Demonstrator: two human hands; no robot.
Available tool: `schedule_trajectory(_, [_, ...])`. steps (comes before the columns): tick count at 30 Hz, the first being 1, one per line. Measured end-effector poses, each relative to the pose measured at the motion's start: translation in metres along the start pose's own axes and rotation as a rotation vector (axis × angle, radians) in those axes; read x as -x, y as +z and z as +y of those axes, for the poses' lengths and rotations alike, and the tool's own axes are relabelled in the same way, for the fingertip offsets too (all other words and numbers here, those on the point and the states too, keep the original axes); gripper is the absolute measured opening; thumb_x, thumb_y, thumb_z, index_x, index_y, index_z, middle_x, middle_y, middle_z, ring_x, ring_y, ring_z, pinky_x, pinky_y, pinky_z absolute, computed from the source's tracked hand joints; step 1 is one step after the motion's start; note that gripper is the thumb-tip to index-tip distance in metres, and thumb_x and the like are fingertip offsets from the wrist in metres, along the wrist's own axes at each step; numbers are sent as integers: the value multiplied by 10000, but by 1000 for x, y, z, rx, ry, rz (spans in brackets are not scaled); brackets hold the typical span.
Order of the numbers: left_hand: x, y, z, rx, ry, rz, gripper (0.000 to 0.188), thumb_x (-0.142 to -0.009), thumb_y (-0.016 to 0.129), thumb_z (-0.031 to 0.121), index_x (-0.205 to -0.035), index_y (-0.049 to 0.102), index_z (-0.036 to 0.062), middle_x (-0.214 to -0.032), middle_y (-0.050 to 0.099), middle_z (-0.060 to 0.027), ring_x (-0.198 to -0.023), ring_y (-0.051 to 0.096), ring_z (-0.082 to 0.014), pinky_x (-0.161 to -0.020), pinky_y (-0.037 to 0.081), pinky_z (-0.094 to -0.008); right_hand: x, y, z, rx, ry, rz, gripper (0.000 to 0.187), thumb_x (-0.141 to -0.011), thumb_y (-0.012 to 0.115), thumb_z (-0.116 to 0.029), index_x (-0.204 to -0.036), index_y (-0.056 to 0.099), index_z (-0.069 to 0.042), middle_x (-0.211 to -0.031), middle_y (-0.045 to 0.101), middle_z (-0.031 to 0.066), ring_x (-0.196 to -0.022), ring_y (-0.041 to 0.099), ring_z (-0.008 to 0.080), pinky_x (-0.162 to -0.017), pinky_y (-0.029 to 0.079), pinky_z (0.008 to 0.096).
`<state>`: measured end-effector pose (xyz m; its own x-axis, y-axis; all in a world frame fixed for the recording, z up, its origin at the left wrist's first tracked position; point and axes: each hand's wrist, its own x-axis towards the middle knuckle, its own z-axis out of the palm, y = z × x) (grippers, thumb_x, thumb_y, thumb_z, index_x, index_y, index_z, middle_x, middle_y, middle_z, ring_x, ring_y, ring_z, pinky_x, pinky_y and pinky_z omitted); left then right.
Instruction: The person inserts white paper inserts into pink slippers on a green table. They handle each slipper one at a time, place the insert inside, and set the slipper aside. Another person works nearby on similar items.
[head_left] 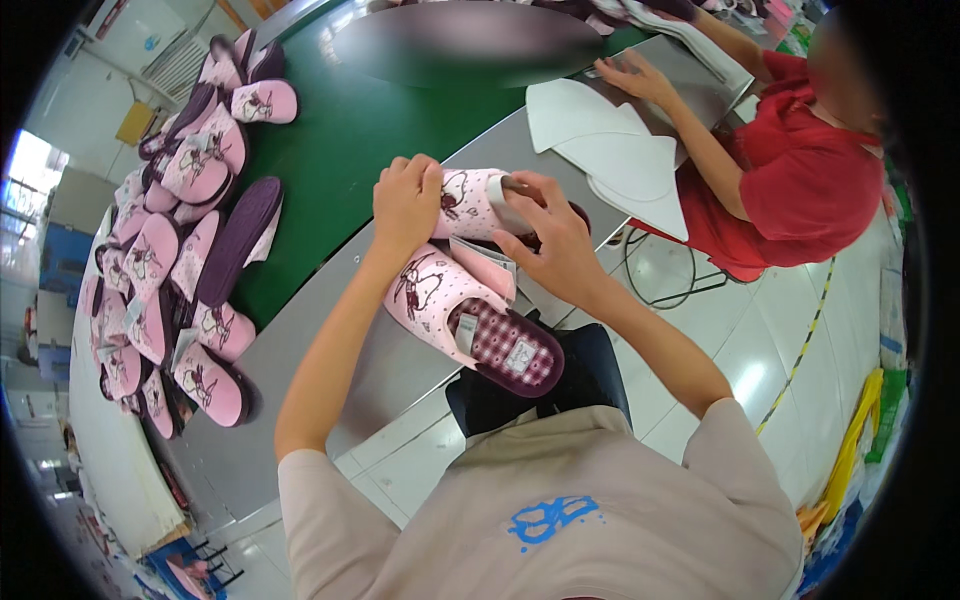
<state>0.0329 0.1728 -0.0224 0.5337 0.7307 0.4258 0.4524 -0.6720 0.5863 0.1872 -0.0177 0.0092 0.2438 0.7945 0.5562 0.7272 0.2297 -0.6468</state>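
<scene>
A pink slipper [466, 196] with a dark printed figure lies crosswise at the edge of the work table. My left hand [408, 208] is closed over its toe end. At the opening, my right hand [552, 238] curls its fingers and thumb around the slipper, beside a white piece [496, 192] that shows at the rim. How far the fingers reach inside is hidden. Nearer to me lies a second pink slipper [425, 300], its checked insole [505, 345] and dark sole edge showing. A pink folded flap or tag [484, 268] lies between the two slippers.
Many pink slippers with dark purple soles [240, 240] are heaped on the left. A green belt or mat [330, 150] runs along the grey metal table [370, 400]. At the right, a person in red [810, 170] sits beside white sheets [610, 150]. A dark stool [600, 370] stands below.
</scene>
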Motion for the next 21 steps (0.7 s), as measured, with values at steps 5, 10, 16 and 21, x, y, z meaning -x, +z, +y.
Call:
schedule_trajectory(5, [-1,0,4,-15,-72,10,313,-1017,547,345,-998,734,95,-939,661,-161,-932,632,-384,-843,507,-515,15,16,-8,-9,166,160,366,-883,799,-184,-1201,716,-23,-1233,645,155,-1020,708,338,-792,583,439])
schedule_trajectory(10, [-7,-5,5,27,-117,3,286,-997,574,300,-955,729,64,-914,675,-162,-908,642,-380,-823,516,-494,0,30,-12,-20,183,21,310,-892,765,-197,-1136,729,-9,-1068,717,209,-951,699,394,-865,564,452])
schedule_trajectory(16, [-26,-54,26,435,-149,139,238,-1028,574,189,-974,704,-4,-909,682,-20,-841,596,-117,-764,486,-292,-12,29,-4,-68,-150,-75,287,-808,790,-123,-1080,773,-31,-1055,737,173,-1004,697,409,-885,564,484])
schedule_trajectory(21, [23,-111,59,706,-90,-190,357,-966,699,294,-1138,698,-18,-1004,719,-40,-879,654,-119,-834,512,-251,-12,-15,-19,-7,-533,-161,295,-755,788,-134,-1044,780,-75,-1040,739,125,-964,707,348,-823,580,423])
